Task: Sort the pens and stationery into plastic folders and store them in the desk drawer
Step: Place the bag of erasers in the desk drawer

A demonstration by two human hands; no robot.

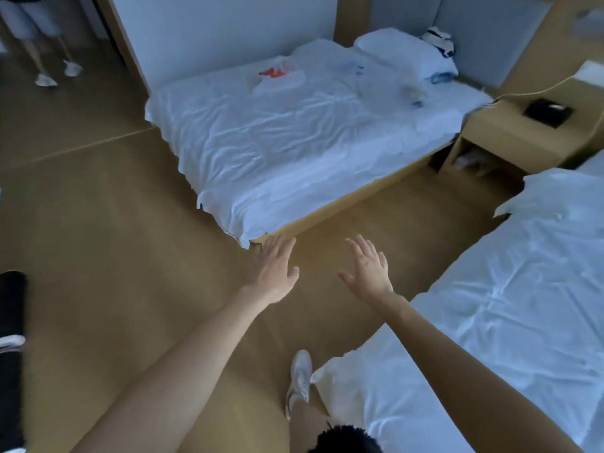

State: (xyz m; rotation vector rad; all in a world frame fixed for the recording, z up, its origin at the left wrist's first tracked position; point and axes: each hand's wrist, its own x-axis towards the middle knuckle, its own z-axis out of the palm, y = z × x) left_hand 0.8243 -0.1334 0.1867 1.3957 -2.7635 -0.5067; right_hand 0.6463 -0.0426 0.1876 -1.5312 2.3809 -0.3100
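Note:
My left hand [274, 269] and my right hand [368, 268] are stretched out in front of me over the brown floor, palms down, fingers straight and spread, holding nothing. The left fingertips are near the foot corner of the far bed [281, 142]. On that bed lie a pale plastic bag or folder with red print [277, 78] and some clear, blurred plastic items [410, 93]. I cannot tell pens or a desk drawer in this view.
A second white bed [506, 305] fills the right foreground. A wooden nightstand [510, 138] with a black object stands between the beds. Pillows [402, 53] lie at the far bed's head. Another person's legs [42, 47] stand top left. My white shoe [299, 380] is on the floor.

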